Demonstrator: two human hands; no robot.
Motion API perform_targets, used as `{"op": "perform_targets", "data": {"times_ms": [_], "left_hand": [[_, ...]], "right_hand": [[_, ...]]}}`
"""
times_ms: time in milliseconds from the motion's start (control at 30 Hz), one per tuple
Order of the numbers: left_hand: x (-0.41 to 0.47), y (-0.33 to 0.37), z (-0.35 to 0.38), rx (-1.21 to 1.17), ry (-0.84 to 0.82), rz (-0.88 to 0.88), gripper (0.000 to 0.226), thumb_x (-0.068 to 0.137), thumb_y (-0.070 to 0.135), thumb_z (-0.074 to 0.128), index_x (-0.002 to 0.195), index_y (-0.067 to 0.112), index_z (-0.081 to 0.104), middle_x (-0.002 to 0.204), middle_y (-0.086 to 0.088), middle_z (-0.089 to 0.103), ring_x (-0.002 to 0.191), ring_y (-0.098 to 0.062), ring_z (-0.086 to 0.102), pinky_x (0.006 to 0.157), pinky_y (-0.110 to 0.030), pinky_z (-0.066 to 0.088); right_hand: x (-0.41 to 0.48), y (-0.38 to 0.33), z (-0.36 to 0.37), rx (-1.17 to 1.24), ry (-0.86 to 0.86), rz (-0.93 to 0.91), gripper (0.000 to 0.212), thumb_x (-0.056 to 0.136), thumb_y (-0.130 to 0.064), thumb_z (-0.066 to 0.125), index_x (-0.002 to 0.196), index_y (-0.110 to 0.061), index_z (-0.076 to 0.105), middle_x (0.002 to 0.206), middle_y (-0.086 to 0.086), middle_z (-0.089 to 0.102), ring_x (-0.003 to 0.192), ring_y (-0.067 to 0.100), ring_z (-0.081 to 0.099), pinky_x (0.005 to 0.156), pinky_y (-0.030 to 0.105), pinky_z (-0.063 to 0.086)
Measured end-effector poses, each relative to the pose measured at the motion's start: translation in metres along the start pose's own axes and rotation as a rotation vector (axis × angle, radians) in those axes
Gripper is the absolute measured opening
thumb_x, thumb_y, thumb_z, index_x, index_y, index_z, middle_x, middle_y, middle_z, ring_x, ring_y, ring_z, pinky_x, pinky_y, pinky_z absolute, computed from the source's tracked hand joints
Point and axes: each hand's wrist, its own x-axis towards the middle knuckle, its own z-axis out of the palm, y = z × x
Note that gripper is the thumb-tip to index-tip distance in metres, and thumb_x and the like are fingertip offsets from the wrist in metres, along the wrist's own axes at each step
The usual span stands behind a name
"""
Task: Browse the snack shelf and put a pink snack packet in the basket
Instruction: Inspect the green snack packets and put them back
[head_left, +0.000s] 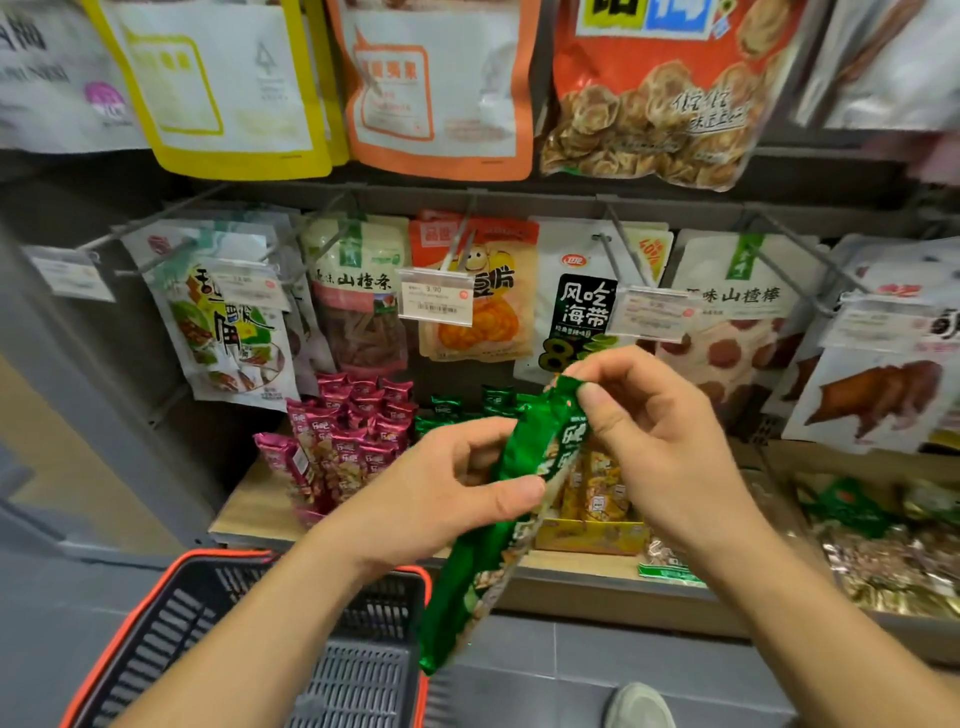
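Observation:
Both my hands hold a long green snack packet (488, 561) edge-on in front of the shelf. My left hand (441, 493) pinches its middle between thumb and fingers. My right hand (649, 431) pinches its top end. Several pink snack packets (348, 436) stand upright in a cluster on the wooden shelf (244, 514), just left of and behind my left hand. The dark basket with an orange rim (208, 613) sits on the floor below my left forearm, and the part of it that shows holds nothing.
More green packets (457, 410) stand behind the pink ones, and yellow packets in a box (592, 535) sit behind the held packet. Hanging bags on pegs with price tags (436, 304) fill the rack above. Loose snacks fill a bin (883, 551) at right. A shoe (639, 706) shows at the bottom.

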Motion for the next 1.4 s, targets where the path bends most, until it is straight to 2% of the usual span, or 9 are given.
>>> {"op": "perform_targets", "data": {"times_ms": [67, 200, 267, 500, 800, 1033, 1167, 1267, 1400], "left_hand": [[0.001, -0.001, 0.006, -0.059, 0.111, 0.004, 0.039, 0.073, 0.015, 0.075, 0.111, 0.015, 0.067, 0.106, -0.002, 0.073, 0.095, -0.01, 0.066, 0.081, -0.024, 0.051], [0.001, -0.005, 0.002, -0.212, 0.231, 0.057, 0.046, 0.062, 0.02, 0.082, 0.106, 0.015, 0.069, 0.1, -0.007, 0.073, 0.093, -0.02, 0.067, 0.079, -0.034, 0.054], [0.002, -0.004, 0.002, -0.287, 0.284, 0.075, 0.039, 0.059, 0.022, 0.083, 0.096, 0.024, 0.072, 0.097, -0.008, 0.072, 0.092, -0.024, 0.066, 0.079, -0.038, 0.055], [-0.002, 0.005, -0.021, -0.207, 0.419, 0.113, 0.078, 0.052, 0.017, 0.086, 0.125, 0.028, 0.061, 0.085, -0.001, 0.068, 0.079, -0.017, 0.064, 0.072, -0.031, 0.056], [-0.004, 0.007, -0.033, -0.329, 0.482, 0.129, 0.025, 0.063, 0.013, 0.081, 0.088, 0.018, 0.079, 0.076, -0.001, 0.066, 0.068, -0.01, 0.063, 0.063, -0.02, 0.053], [-0.003, 0.003, -0.033, -0.33, 0.519, 0.115, 0.016, 0.07, 0.015, 0.068, 0.083, 0.016, 0.079, 0.068, 0.0, 0.062, 0.063, -0.009, 0.059, 0.058, -0.018, 0.051], [-0.002, 0.002, -0.033, -0.399, 0.462, 0.12, 0.025, 0.078, 0.016, 0.061, 0.097, 0.016, 0.077, 0.09, -0.008, 0.068, 0.082, -0.014, 0.064, 0.072, -0.024, 0.055], [0.0, 0.0, -0.033, -0.339, 0.494, 0.104, 0.031, 0.083, 0.018, 0.059, 0.112, 0.017, 0.072, 0.105, -0.012, 0.069, 0.093, -0.016, 0.065, 0.08, -0.025, 0.055], [0.005, -0.001, -0.03, -0.126, 0.575, 0.046, 0.026, 0.098, 0.012, 0.049, 0.107, 0.021, 0.072, 0.103, -0.003, 0.074, 0.097, -0.012, 0.068, 0.08, -0.024, 0.055]], "right_hand": [[-0.001, 0.001, 0.003, 0.096, -0.011, 0.058, 0.011, 0.092, -0.019, 0.063, 0.103, -0.019, 0.064, 0.096, -0.004, 0.067, 0.088, 0.007, 0.063, 0.073, 0.029, 0.054], [-0.011, 0.015, 0.013, 0.214, -0.268, 0.39, 0.073, 0.076, -0.068, 0.059, 0.14, -0.04, 0.038, 0.123, -0.012, 0.063, 0.109, 0.001, 0.063, 0.09, 0.033, 0.055], [-0.019, 0.02, 0.021, 0.131, -0.435, 0.428, 0.09, 0.074, -0.07, 0.061, 0.149, -0.041, 0.021, 0.128, -0.016, 0.062, 0.115, 0.001, 0.06, 0.101, 0.037, 0.049], [-0.015, 0.015, 0.018, 0.008, -0.698, 0.434, 0.024, 0.093, -0.027, 0.062, 0.116, -0.026, 0.053, 0.099, 0.001, 0.069, 0.092, 0.016, 0.065, 0.092, 0.046, 0.053], [-0.013, 0.01, 0.013, 0.098, -0.785, 0.535, 0.021, 0.096, -0.016, 0.057, 0.114, -0.006, 0.05, 0.093, 0.012, 0.067, 0.083, 0.018, 0.065, 0.082, 0.037, 0.055], [-0.016, 0.009, 0.012, 0.087, -0.707, 0.552, 0.035, 0.088, -0.029, 0.07, 0.116, -0.017, 0.053, 0.1, 0.015, 0.072, 0.089, 0.025, 0.071, 0.086, 0.045, 0.057], [-0.024, 0.01, 0.018, 0.158, -0.637, 0.628, 0.053, 0.079, -0.046, 0.075, 0.12, -0.033, 0.045, 0.098, 0.005, 0.074, 0.075, 0.031, 0.072, 0.068, 0.038, 0.059], [-0.027, 0.01, 0.025, 0.072, -0.538, 0.523, 0.042, 0.077, -0.069, 0.055, 0.104, -0.038, 0.047, 0.076, 0.004, 0.07, 0.058, 0.025, 0.067, 0.053, 0.031, 0.053], [-0.031, 0.015, 0.03, -0.059, -0.4, 0.409, 0.036, 0.086, -0.069, 0.035, 0.09, -0.036, 0.05, 0.068, 0.003, 0.058, 0.054, 0.027, 0.066, 0.055, 0.047, 0.055]]}}
